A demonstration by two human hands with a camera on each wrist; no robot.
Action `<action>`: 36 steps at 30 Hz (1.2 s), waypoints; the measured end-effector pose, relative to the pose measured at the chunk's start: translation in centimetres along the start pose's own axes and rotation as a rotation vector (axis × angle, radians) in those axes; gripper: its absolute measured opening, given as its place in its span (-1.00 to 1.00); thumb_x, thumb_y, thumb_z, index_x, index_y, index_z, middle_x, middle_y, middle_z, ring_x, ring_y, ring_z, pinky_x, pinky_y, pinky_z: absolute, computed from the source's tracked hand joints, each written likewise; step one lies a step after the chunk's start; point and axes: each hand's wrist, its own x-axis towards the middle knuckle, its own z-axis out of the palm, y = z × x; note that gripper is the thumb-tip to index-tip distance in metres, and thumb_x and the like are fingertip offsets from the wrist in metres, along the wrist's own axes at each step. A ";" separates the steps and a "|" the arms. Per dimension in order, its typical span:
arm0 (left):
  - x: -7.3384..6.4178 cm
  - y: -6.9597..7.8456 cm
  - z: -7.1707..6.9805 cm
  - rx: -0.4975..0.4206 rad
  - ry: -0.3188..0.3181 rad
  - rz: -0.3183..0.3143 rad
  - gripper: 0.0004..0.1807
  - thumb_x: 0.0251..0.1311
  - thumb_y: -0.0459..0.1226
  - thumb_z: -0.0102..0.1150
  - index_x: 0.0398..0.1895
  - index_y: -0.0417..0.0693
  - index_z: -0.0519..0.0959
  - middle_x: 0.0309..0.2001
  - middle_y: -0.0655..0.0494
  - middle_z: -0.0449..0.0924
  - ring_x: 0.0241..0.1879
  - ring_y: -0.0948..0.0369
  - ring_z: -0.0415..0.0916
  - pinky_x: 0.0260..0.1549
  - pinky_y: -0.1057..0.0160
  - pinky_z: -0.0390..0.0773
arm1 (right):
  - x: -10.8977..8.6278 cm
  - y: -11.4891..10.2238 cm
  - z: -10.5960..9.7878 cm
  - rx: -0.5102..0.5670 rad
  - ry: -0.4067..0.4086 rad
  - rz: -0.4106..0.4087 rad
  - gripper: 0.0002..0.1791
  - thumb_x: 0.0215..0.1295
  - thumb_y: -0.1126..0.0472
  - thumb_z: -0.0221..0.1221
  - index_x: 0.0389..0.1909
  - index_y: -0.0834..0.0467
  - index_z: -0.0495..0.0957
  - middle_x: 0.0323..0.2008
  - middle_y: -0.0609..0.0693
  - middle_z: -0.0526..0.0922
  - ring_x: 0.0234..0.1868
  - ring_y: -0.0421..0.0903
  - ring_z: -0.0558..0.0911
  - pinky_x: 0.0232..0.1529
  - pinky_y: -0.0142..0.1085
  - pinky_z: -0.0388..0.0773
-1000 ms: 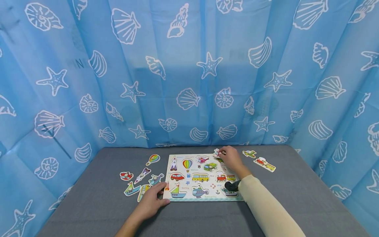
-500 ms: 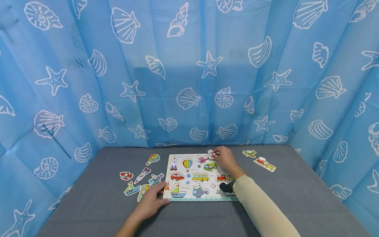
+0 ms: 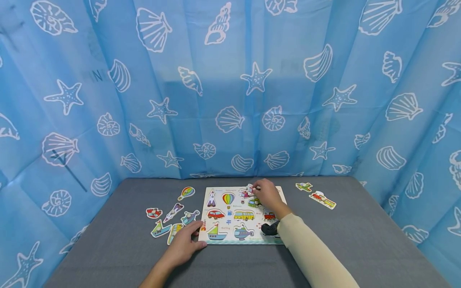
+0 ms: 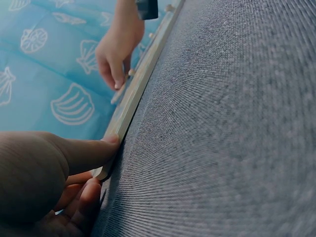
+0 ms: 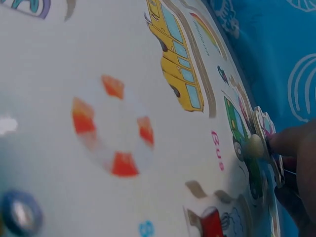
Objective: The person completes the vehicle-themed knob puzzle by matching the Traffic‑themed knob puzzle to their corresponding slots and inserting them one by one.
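A wooden vehicle puzzle board [image 3: 230, 242] lies flat on the grey table, printed with a balloon, a bus, a car and other vehicles. My left hand [image 3: 183, 245] pinches its near left corner, thumb against the front edge and fingers at the side, as the left wrist view shows. Between thumb and fingers of my right hand [image 3: 268, 196] is a small pink-and-white helicopter piece [image 3: 249, 188], tilted just over the printed helicopter [image 3: 244, 195] at the board's far side. In the right wrist view the helicopter piece [image 5: 266, 129] stands nearly edge-on, partly behind the fingertips.
Left of the board lie several loose pieces, including a balloon [image 3: 186, 193], a rocket [image 3: 173, 213], a sailboat [image 3: 160, 229] and a submarine [image 3: 189, 217]. An airplane piece [image 3: 304, 187] and a train piece [image 3: 322, 200] lie to the right. A blue shell-patterned curtain [image 3: 230, 88] hangs behind.
My right hand has moved left along the board's far side, carrying the helicopter piece from the far right to the printed helicopter. The left hand has stayed at its corner.
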 end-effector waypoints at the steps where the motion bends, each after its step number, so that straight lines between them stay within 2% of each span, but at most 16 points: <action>1: 0.0 0.0 0.0 0.000 0.002 0.000 -0.34 -0.05 -0.30 0.47 0.18 -0.30 0.50 0.06 -0.05 0.53 -0.16 0.15 0.49 -0.23 0.22 0.45 | 0.0 -0.1 0.1 -0.005 0.000 -0.003 -0.93 0.26 0.28 0.25 -0.26 0.14 0.67 -0.19 0.05 0.60 -0.06 0.03 0.57 -0.04 -0.04 0.47; 12: -0.1 0.1 0.0 0.006 -0.004 -0.009 -0.34 -0.05 -0.29 0.47 0.19 -0.29 0.49 0.08 -0.06 0.52 -0.15 0.15 0.49 -0.19 0.17 0.46 | 0.0 -0.9 0.8 -0.036 -0.007 -0.045 -0.95 0.25 0.27 0.27 -0.30 0.13 0.68 -0.26 0.00 0.59 -0.17 -0.04 0.57 -0.13 -0.11 0.50; 36: 0.1 -0.1 0.0 -0.003 0.000 0.003 -0.34 -0.05 -0.29 0.47 0.19 -0.28 0.49 0.06 -0.03 0.53 -0.16 0.17 0.48 -0.22 0.20 0.45 | 0.0 -2.0 1.1 -0.081 -0.047 -0.048 -0.90 0.30 0.21 0.24 -0.23 0.08 0.71 -0.18 -0.01 0.61 -0.05 -0.01 0.56 -0.01 -0.07 0.47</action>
